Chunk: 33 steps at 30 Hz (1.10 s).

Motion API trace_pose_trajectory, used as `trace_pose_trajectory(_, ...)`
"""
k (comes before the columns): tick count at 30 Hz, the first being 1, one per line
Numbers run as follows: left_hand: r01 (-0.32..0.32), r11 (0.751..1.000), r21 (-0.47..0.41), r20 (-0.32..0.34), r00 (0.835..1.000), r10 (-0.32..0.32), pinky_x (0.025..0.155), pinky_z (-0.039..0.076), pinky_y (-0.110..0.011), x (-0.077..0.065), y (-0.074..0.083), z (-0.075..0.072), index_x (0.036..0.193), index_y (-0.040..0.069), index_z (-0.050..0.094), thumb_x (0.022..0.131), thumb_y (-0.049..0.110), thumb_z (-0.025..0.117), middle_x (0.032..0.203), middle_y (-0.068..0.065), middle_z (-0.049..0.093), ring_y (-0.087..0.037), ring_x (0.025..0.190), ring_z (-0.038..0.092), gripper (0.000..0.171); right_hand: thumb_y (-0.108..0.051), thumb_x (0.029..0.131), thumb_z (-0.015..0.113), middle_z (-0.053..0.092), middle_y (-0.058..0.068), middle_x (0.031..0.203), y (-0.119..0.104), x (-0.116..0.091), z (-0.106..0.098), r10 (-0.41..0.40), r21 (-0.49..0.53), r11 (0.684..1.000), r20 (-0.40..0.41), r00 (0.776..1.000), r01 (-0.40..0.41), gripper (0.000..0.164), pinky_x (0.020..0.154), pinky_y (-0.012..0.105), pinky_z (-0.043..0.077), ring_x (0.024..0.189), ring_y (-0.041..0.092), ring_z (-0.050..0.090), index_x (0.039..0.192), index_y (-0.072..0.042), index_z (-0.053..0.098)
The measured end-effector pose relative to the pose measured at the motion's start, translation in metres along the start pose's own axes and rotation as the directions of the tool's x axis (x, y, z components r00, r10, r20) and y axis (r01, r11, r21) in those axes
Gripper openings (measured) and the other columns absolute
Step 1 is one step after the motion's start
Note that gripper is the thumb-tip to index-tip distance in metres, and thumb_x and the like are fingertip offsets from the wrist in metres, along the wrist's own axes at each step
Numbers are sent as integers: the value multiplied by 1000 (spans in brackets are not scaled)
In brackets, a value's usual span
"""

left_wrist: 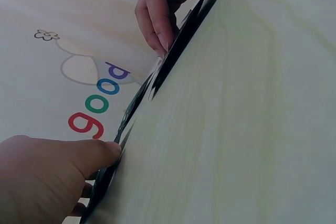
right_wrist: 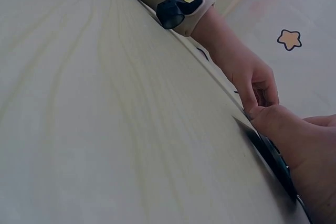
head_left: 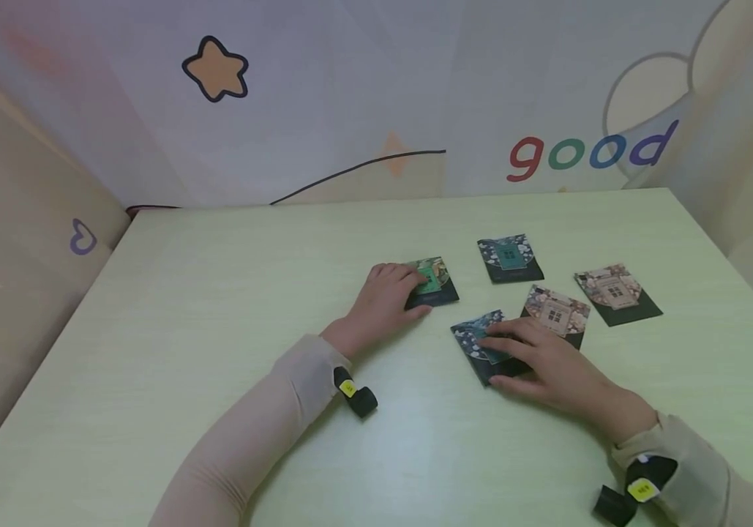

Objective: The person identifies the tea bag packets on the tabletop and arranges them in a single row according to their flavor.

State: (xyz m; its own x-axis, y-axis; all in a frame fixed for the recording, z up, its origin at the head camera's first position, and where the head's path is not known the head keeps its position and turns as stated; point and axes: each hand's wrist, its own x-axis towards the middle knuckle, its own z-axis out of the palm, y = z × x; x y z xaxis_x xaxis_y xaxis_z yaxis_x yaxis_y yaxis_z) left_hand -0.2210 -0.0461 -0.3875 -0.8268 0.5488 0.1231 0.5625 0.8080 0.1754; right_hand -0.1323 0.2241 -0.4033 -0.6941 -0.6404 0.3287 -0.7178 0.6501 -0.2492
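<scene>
My left grip [head_left: 383, 301], partly closed, pinches the green flower-print packet [head_left: 442, 294], beyond and left of the nearer blue packet [head_left: 471, 342]; my right grip [head_left: 557, 375], arched wider, lightly holds that one. A low sideways drag could shift the nearer pink packet [head_left: 557, 315] just beside it.

A tabletop nook dressed with cartoon-printed sheeting; home or studio, cannot tell.
A pale wood-grain table [head_left: 152, 351] stands against a printed backdrop [head_left: 350, 80] at the far side, with an outlined star [head_left: 215, 69] far left and "good" lettering [head_left: 592, 151] far right; more printed sheeting with a heart [head_left: 83, 237] flanks the left, and small black wrist cameras [head_left: 364, 402] mark a recording setup.
</scene>
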Motion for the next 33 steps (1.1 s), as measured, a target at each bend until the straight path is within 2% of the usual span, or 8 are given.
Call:
trace_pose_trajectory(9, -17, 1000, 27, 12, 1000, 16, 110, 33, -40, -1, -3, -2, 131, 14, 58, 94, 43, 57, 137, -4, 55, -22, 129, 48, 46, -35, 78, 77, 58, 3, 128, -1, 2, -1, 12, -1, 1000, 9, 1000, -12, 52, 98, 48, 46, 115, 22, 55, 126, -20, 63)
trace_pose_trajectory(16, -24, 999, 35, 24, 999, 23, 110, 33, -40, -3, -5, -2, 131, 15, 58, 94, 44, 58, 137, -4, 56, -21, 129, 48, 47, -37, 78, 77, 58, 3, 129, -1, 3, -2, 25, -14, 1000, 26, 999, -25, 53, 104, 54, 40, 117, 24, 55, 126, -20, 63)
trace_pose_trajectory(33, -47, 999, 7, 33, 998, 47, 110, 32, -42, -26, -8, -11, 127, 15, 60, 92, 41, 62, 134, -5, 58, -22, 127, 50, 44, -39, 79, 76, 57, 3, 130, -2, 2, -1, 59, -13, 998, 55, 997, -59, 53, 105, 56, 39, 119, 24, 54, 127, -22, 62)
